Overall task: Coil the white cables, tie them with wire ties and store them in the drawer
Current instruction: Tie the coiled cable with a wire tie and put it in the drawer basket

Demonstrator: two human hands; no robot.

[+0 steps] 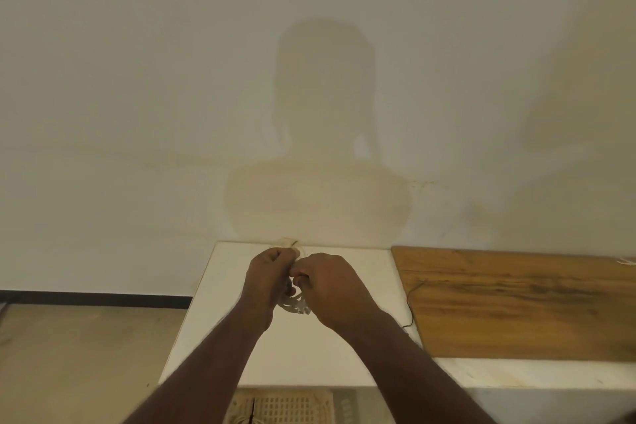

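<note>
Above the flat white tabletop point(303, 351) both hands meet, knuckles toward the camera. The left hand point(270, 280) has its fingers curled into a fist around the upper part of a small coil of thin white cable point(295, 306), and the right hand point(332, 289), touching the left at the fingertips, is curled too, pinching at the same bundle where the two hands join; what exactly sits between those fingertips is too small to tell. The lower loops of the coil hang out beneath the hands, over the middle of the white tabletop. At the far edge of that tabletop, against the pale plaster wall point(137, 79), a small whitish piece point(288, 242) peeks out just beyond the left hand, too blurred to identify. A brown wooden board point(516, 303) lies just right of the tabletop's bare part, with a thin dark wire point(411, 303) trailing along its left edge. Below the near edge of the tabletop sits a cream plastic lattice basket point(285, 404). Left of the tabletop lies tan floor point(86, 354) with a dark skirting strip point(96, 298) at the foot of the wall.
</note>
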